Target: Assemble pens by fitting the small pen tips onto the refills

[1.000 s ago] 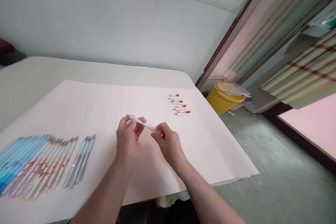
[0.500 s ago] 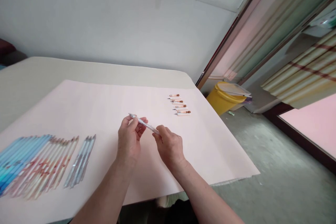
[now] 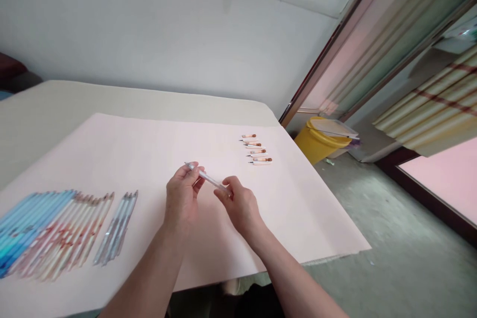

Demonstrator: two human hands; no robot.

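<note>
Both hands hold one clear plastic pen just above the pale pink sheet. My left hand pinches its upper end between thumb and fingers. My right hand pinches its lower end, fingers curled. The pen slants down from left to right between them. Beyond my right hand lies a small row of several short pen tips with orange-brown ends.
Along the sheet's left side lie rows of pens: blue ones, pink-and-white ones and a few clear ones. The table ends at the right. A yellow bucket stands on the floor beyond it.
My hands stay on the pen with only small finger shifts. The view has drifted slightly.
</note>
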